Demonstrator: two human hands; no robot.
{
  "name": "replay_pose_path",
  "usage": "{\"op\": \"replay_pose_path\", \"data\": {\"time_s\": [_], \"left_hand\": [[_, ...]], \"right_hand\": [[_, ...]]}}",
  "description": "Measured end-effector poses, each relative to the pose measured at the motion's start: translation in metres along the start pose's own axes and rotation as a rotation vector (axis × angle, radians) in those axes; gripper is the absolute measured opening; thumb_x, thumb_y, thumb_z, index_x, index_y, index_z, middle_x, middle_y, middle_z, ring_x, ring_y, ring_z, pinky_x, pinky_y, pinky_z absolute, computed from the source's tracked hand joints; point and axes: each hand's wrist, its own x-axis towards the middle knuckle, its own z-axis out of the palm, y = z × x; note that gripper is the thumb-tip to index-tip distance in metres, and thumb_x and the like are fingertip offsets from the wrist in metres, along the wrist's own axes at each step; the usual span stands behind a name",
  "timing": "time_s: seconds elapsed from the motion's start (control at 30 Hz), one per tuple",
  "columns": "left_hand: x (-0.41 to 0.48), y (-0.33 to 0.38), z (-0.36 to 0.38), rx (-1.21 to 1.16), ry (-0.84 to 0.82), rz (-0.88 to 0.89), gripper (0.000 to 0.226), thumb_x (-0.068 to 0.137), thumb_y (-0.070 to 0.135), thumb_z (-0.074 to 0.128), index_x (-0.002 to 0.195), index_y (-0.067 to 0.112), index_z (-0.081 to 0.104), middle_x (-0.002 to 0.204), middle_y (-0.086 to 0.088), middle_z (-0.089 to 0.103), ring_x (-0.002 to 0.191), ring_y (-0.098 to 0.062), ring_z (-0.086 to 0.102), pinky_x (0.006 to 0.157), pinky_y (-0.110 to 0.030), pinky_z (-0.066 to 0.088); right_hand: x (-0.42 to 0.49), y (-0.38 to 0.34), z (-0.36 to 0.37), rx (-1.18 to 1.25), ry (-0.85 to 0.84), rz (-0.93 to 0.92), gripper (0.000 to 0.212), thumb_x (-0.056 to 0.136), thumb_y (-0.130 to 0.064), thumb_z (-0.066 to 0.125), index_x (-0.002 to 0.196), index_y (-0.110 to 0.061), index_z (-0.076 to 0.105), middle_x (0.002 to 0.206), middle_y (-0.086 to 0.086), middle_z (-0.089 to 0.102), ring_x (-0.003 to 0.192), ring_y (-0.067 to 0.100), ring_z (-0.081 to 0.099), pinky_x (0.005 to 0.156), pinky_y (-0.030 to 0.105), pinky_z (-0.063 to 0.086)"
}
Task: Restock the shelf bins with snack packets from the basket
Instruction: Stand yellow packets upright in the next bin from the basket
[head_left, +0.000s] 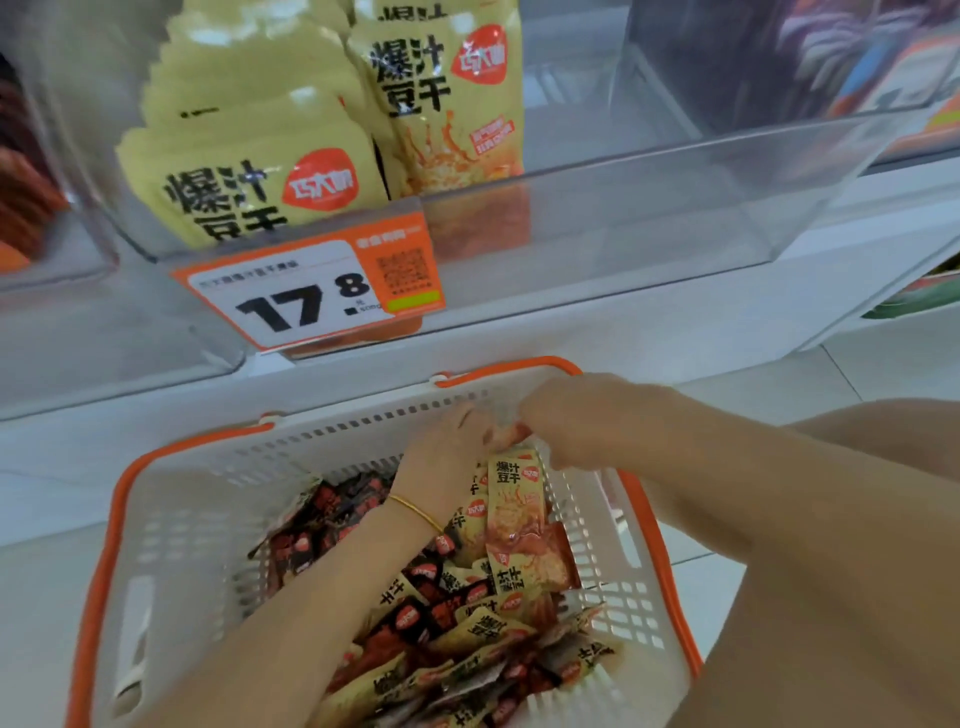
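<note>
While left hand (449, 439), right hand (576, 415) pinch packet bunch (514, 499) — one basket (171, 499), one bin (623, 208).

Basket (171, 519) matt plastic; packets (514, 525) glossy, probably foil

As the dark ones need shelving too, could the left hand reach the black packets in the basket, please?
Probably yes: the left hand is inside the basket, and the black packets lie uncovered beside its wrist, though it holds yellow packets now.
</note>
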Motion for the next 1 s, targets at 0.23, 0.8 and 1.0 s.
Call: {"op": "replay_pose_path", "data": {"time_s": [0.23, 0.8, 1.0], "left_hand": [[-0.048, 0.013, -0.101, -0.546, 0.451, 0.108, 0.018, 0.086, 0.008, 0.061, 0.083, 0.018, 0.046, 0.083, -0.001, 0.056, 0.078, -0.013, 0.055, 0.069, -0.037, 0.047], [-0.027, 0.018, -0.250, 0.233, 0.630, 0.029, 0.060, 0.093, 0.037, 0.019, 0.123, 0.001, 0.057, 0.129, -0.020, 0.055, 0.123, -0.035, 0.050, 0.103, -0.046, 0.040], [-0.026, 0.012, -0.234, 0.265, 0.635, 0.004, 0.059, 0.092, 0.035, 0.019, 0.129, 0.006, 0.053, 0.134, -0.015, 0.054, 0.126, -0.031, 0.048, 0.108, -0.042, 0.034]], "right_hand": [[-0.016, -0.009, -0.013, 0.255, 0.171, -0.196, 0.028, 0.087, -0.024, 0.066, 0.105, -0.003, 0.060, 0.096, 0.004, 0.062, 0.077, 0.008, 0.051, 0.066, 0.019, 0.039], [-0.109, 0.013, -0.148, 1.298, 0.986, -0.099, 0.021, 0.082, 0.006, 0.063, 0.092, -0.012, 0.064, 0.077, 0.000, 0.070, 0.071, 0.018, 0.065, 0.072, 0.041, 0.058], [-0.065, 0.017, -0.153, 0.635, 0.839, 0.386, 0.030, 0.074, -0.010, 0.076, 0.061, -0.010, 0.049, 0.065, 0.005, 0.053, 0.056, 0.015, 0.047, 0.051, 0.024, 0.040]]}}
